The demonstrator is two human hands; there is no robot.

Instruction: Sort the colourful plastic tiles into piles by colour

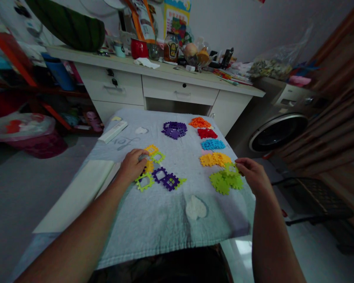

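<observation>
My right hand (pixel 250 171) pinches a light green square interlocking plastic piece (pixel 231 169) with a window-like opening, above a pile of green pieces (pixel 222 182). My left hand (pixel 133 165) is closed, with fingers curled at a mixed group on the left of the cloth; what lies inside its grip is hidden. Around it are a yellow window piece (pixel 151 149), green frame pieces (pixel 144 182) and a yellow piece partly covered by the fingers. Just right of these lie two purple window pieces (pixel 170 181), with a green piece partly under one.
Yellow (pixel 215 159), blue (pixel 212 144), red (pixel 207 133) and orange (pixel 200 122) piles line the cloth's right side. A purple pile (pixel 174 129) sits at the back. White boxes (pixel 76 192) lie left. Beyond stand a cluttered desk (pixel 179 83) and a washing machine (pixel 271 118).
</observation>
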